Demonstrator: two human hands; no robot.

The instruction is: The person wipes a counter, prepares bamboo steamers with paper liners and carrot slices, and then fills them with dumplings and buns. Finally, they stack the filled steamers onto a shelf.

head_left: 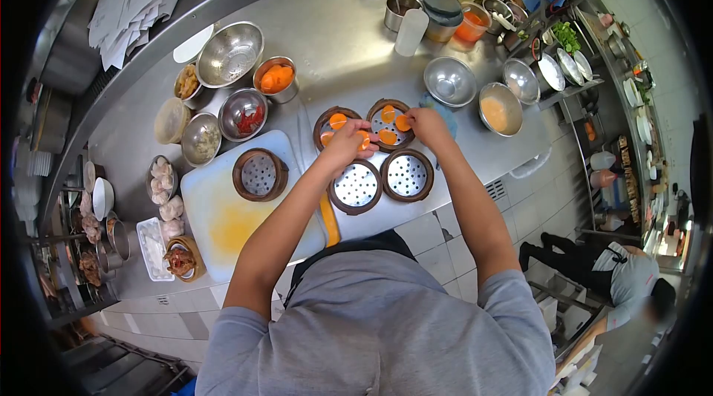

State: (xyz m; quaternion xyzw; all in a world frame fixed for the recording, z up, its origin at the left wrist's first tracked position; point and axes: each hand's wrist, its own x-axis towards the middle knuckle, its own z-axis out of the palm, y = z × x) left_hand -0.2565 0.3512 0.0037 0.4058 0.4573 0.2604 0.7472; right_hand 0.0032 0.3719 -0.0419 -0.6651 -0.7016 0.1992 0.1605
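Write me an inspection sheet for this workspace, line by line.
Surface: steel table; cutting board, stained yellow.
Job's things: four steamers together, carrot slices in the far two; fifth steamer on the board.
Clutter: bowls on both sides, bottles at the far side.
Grips: left grip holds carrot slices; right grip at another slice, contact unclear.
Cables: nothing seen.
Surroundings: another person at right; tiled floor.

Beyond the baskets (407,175), bare counter (338,32) runs toward 12 o'clock; steel bowls (449,83) crowd 2 o'clock, a pot (287,95) 10.
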